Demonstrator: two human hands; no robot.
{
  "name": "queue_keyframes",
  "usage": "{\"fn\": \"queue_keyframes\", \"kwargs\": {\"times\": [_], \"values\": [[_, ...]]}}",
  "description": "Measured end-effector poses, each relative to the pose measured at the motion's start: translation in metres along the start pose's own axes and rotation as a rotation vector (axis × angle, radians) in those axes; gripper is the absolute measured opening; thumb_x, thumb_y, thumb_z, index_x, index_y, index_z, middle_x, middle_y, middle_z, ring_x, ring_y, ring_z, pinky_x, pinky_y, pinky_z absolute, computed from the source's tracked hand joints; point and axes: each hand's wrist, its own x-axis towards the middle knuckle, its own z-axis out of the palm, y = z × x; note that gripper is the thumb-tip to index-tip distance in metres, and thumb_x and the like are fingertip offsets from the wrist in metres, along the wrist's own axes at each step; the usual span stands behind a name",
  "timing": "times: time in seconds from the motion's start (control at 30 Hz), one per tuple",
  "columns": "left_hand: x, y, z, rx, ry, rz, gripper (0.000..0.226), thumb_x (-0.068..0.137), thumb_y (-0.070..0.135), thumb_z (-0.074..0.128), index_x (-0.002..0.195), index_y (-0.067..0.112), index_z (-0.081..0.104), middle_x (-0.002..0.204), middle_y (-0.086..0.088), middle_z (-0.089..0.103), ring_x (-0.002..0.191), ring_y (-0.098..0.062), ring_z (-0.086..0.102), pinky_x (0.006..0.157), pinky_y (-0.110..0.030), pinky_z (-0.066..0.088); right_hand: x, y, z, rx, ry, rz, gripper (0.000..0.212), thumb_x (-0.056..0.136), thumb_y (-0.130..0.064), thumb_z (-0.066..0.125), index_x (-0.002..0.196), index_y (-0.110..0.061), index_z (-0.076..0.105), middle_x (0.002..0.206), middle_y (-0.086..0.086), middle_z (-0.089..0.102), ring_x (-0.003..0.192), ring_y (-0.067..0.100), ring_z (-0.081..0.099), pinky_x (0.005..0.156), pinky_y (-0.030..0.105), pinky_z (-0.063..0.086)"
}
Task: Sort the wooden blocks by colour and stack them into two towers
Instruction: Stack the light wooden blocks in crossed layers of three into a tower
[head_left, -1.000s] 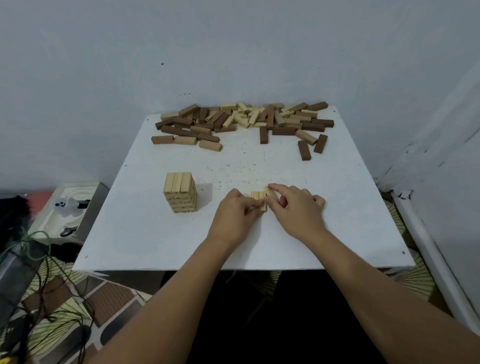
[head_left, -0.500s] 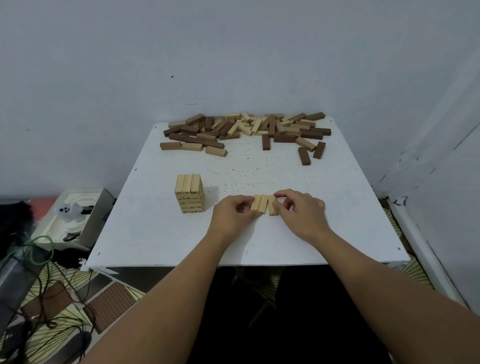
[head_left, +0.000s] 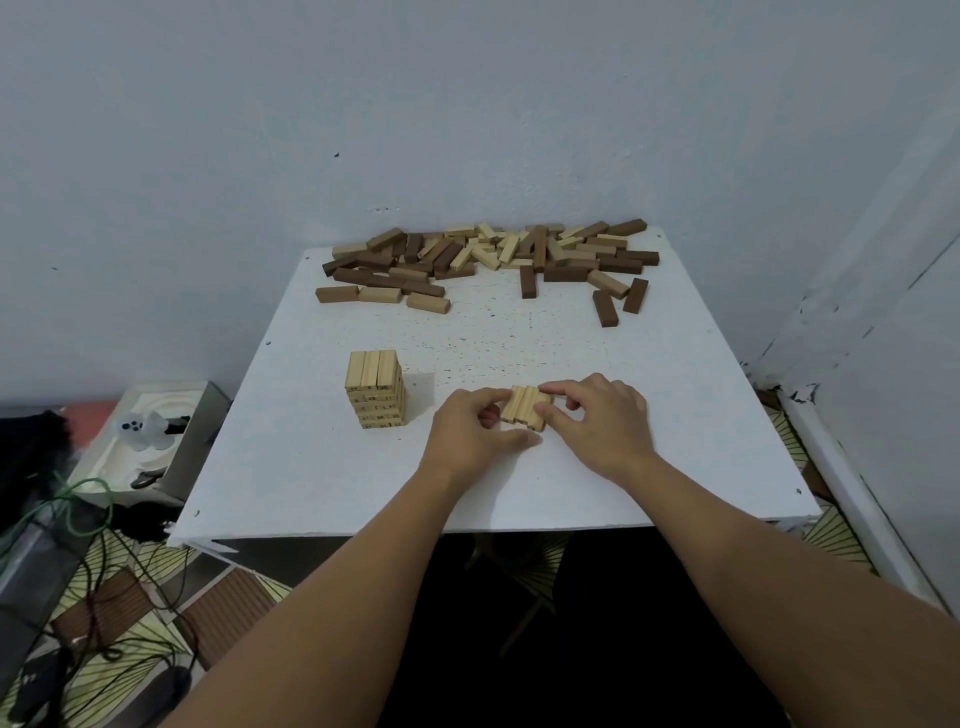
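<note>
A row of three light wooden blocks (head_left: 525, 407) lies side by side near the front middle of the white table (head_left: 675, 415). My left hand (head_left: 470, 431) pinches the row from its left side, and my right hand (head_left: 602, 418) pinches it from the right, thumb at the near corner. To the left stands a short tower of light blocks (head_left: 375, 389), several layers high. A mixed pile of dark and light loose blocks (head_left: 488, 254) is spread along the far edge.
A wall stands close behind the table and another at the right. Left of the table on the floor sit a box with a white figure (head_left: 143, 426) and tangled cables (head_left: 78, 519). A patterned mat covers the floor.
Both hands have squared the three light blocks into one tight row, fingers shifting along its sides. The camera has tilted slightly; the tower and pile have not moved.
</note>
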Motion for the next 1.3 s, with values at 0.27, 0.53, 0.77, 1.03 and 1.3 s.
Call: {"fn": "queue_keyframes", "kwargs": {"times": [0.27, 0.53, 0.77, 1.03, 1.3], "values": [[0.003, 0.005, 0.002, 0.048, -0.016, 0.02, 0.063, 0.072, 0.039, 0.093, 0.129, 0.026, 0.071, 0.111, 0.004, 0.06, 0.095, -0.005, 0.058, 0.08, -0.015, 0.045, 0.001, -0.001, -0.002, 0.016, -0.012, 0.012, 0.024, 0.091, -0.064, 0.061, 0.109, -0.048, 0.067, 0.091, -0.018, 0.053, 0.099, 0.011, 0.05, 0.105, 0.036, 0.029], [0.013, 0.001, -0.011, 0.073, -0.189, 0.039, 0.059, 0.076, 0.023, 0.09, 0.132, 0.028, 0.071, 0.118, 0.002, 0.053, 0.105, -0.011, 0.059, 0.095, -0.024, 0.048, -0.001, 0.0, -0.009, 0.054, -0.109, -0.018, 0.033, 0.087, -0.057, 0.061, 0.119, -0.051, 0.066, 0.099, -0.022, 0.052, 0.107, 0.01, 0.046, 0.11, 0.033, 0.026], [0.001, -0.013, -0.02, -0.148, -0.162, 0.007, 0.076, 0.077, 0.008, 0.089, 0.144, 0.028, 0.059, 0.127, 0.001, 0.056, 0.119, -0.007, 0.057, 0.103, -0.021, 0.047, -0.002, 0.003, -0.018, 0.045, -0.235, -0.046, 0.065, 0.075, -0.055, 0.06, 0.14, -0.05, 0.053, 0.109, -0.021, 0.048, 0.111, 0.009, 0.036, 0.114, 0.033, 0.023], [0.002, -0.016, -0.024, -0.168, -0.187, -0.015, 0.063, 0.075, 0.006, 0.09, 0.13, 0.028, 0.069, 0.132, 0.003, 0.061, 0.114, 0.008, 0.06, 0.097, -0.013, 0.049, 0.001, 0.006, -0.021, 0.036, -0.284, -0.063, 0.064, 0.083, -0.049, 0.073, 0.142, -0.052, 0.049, 0.111, -0.02, 0.046, 0.112, 0.01, 0.035, 0.112, 0.031, 0.022], [0.001, -0.013, -0.023, -0.141, -0.172, -0.011, 0.062, 0.075, 0.005, 0.09, 0.132, 0.02, 0.069, 0.127, 0.009, 0.063, 0.111, 0.01, 0.061, 0.097, -0.011, 0.049, 0.002, 0.006, -0.019, 0.048, -0.273, -0.061, 0.057, 0.084, -0.054, 0.072, 0.138, -0.053, 0.054, 0.107, -0.022, 0.045, 0.111, 0.011, 0.035, 0.104, 0.027, 0.021]]}}
